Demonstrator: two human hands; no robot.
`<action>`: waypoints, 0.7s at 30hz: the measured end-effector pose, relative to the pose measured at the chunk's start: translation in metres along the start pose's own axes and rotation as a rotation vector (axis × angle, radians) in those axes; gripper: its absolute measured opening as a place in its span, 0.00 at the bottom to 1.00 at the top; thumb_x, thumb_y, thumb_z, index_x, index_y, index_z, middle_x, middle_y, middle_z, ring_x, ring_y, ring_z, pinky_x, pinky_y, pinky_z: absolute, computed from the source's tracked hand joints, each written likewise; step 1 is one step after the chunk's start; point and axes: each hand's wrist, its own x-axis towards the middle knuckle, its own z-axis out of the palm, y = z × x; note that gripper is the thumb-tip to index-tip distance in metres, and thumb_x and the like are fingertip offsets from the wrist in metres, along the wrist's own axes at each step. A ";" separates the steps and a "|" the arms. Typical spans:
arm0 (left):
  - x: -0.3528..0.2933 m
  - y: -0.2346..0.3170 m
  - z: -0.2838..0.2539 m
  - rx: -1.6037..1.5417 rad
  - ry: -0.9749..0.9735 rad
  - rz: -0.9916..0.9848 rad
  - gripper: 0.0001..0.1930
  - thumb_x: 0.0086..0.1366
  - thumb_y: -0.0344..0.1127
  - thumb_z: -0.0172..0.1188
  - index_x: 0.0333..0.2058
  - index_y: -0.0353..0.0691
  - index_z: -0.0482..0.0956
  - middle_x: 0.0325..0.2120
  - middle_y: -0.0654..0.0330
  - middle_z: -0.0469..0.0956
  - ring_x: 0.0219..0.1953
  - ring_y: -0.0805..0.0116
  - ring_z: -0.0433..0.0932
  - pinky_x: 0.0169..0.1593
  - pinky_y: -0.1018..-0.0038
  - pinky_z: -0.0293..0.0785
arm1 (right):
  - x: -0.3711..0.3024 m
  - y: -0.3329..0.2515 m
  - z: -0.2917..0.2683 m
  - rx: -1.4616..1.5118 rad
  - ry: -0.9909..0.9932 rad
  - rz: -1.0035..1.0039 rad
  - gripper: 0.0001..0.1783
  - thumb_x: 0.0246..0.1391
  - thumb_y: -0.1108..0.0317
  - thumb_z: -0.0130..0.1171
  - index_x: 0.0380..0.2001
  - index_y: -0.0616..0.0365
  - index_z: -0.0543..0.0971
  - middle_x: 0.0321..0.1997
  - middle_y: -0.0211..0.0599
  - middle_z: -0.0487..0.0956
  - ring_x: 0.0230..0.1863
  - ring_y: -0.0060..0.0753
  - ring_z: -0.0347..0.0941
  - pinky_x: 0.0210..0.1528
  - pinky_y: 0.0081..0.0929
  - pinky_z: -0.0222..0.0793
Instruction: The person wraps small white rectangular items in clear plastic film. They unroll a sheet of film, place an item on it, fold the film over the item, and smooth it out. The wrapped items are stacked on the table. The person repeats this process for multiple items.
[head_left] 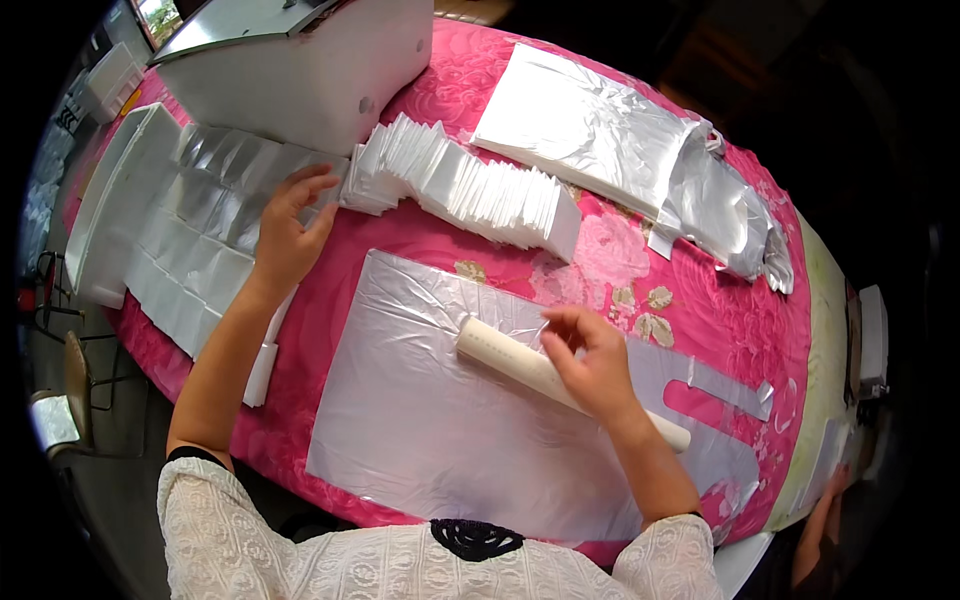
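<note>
Head view shows the right hand [590,365] resting with curled fingers on a white roll [520,365], which lies across a flat plastic bag [440,430] at about 6 o'clock on the pink table [730,310]. At 10 o'clock the left hand [290,225] is open, fingers spread, touching overlapping silvery sheets [200,240]. A fanned stack of white pieces [470,185] lies at 12 o'clock, and a pile of bags [620,140] at 1 o'clock.

bright, even daylight, seemingly from a window [158,14] at the upper left. glare flashes off the silver bags [600,130] and the plastic sheet [440,420]. shadows are soft. fisheye bends the table [770,290] edge; corners go black, and the rim is slightly blurred.
</note>
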 end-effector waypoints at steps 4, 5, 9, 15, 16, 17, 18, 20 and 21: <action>-0.043 0.049 0.026 -0.055 -0.144 0.105 0.16 0.53 0.21 0.56 0.42 0.37 0.76 0.49 0.55 0.72 0.50 0.64 0.72 0.52 0.73 0.68 | 0.069 0.030 -0.038 -0.271 -0.017 -0.242 0.25 0.40 0.73 0.63 0.47 0.60 0.74 0.47 0.42 0.75 0.46 0.37 0.71 0.45 0.28 0.67; -0.053 0.058 0.029 -0.055 -0.177 0.141 0.16 0.52 0.21 0.57 0.42 0.37 0.76 0.49 0.54 0.72 0.50 0.62 0.72 0.52 0.72 0.68 | 0.089 0.044 -0.041 -0.335 -0.049 -0.262 0.29 0.39 0.73 0.63 0.49 0.61 0.72 0.49 0.43 0.75 0.47 0.39 0.71 0.48 0.28 0.66; -0.091 0.069 0.039 -0.133 -0.266 0.080 0.18 0.50 0.20 0.58 0.42 0.37 0.75 0.49 0.53 0.71 0.50 0.59 0.72 0.52 0.70 0.69 | 0.136 0.061 -0.043 -0.348 -0.230 -0.182 0.39 0.34 0.72 0.66 0.55 0.63 0.67 0.53 0.47 0.73 0.50 0.44 0.70 0.55 0.28 0.63; -0.108 0.064 0.031 -0.115 -0.288 0.005 0.18 0.50 0.22 0.59 0.43 0.37 0.75 0.49 0.53 0.72 0.49 0.56 0.72 0.52 0.69 0.69 | 0.148 0.069 -0.034 -0.313 -0.272 -0.124 0.45 0.30 0.70 0.68 0.58 0.60 0.64 0.52 0.48 0.72 0.52 0.45 0.68 0.57 0.31 0.62; -0.110 0.061 0.030 -0.116 -0.275 -0.006 0.18 0.50 0.22 0.59 0.43 0.37 0.75 0.49 0.53 0.72 0.50 0.56 0.72 0.52 0.69 0.69 | 0.148 0.069 -0.034 -0.320 -0.266 -0.120 0.46 0.30 0.69 0.68 0.59 0.60 0.64 0.51 0.47 0.72 0.53 0.45 0.67 0.57 0.31 0.62; -0.112 0.058 0.029 -0.118 -0.263 -0.018 0.18 0.51 0.22 0.59 0.43 0.37 0.75 0.48 0.53 0.72 0.50 0.56 0.72 0.52 0.69 0.69 | 0.146 0.069 -0.034 -0.334 -0.259 -0.112 0.46 0.30 0.69 0.68 0.59 0.59 0.64 0.51 0.47 0.72 0.53 0.44 0.66 0.57 0.31 0.62; -0.113 0.056 0.029 -0.120 -0.251 -0.032 0.18 0.51 0.23 0.59 0.43 0.37 0.75 0.48 0.53 0.72 0.50 0.56 0.72 0.52 0.69 0.69 | 0.142 0.063 -0.034 -0.347 -0.254 -0.102 0.46 0.30 0.69 0.68 0.59 0.58 0.64 0.50 0.46 0.72 0.53 0.43 0.65 0.57 0.32 0.62; -0.115 0.055 0.029 -0.121 -0.248 -0.044 0.18 0.51 0.23 0.59 0.43 0.38 0.75 0.48 0.53 0.72 0.50 0.56 0.72 0.52 0.69 0.68 | 0.140 0.062 -0.032 -0.358 -0.238 -0.102 0.46 0.30 0.69 0.68 0.59 0.57 0.63 0.48 0.46 0.72 0.52 0.42 0.65 0.56 0.32 0.62; -0.116 0.054 0.031 -0.131 -0.244 -0.047 0.18 0.51 0.23 0.59 0.44 0.38 0.75 0.48 0.53 0.72 0.50 0.56 0.72 0.52 0.69 0.68 | 0.139 0.064 -0.033 -0.366 -0.224 -0.111 0.46 0.30 0.69 0.68 0.59 0.57 0.63 0.48 0.46 0.73 0.51 0.42 0.65 0.56 0.32 0.62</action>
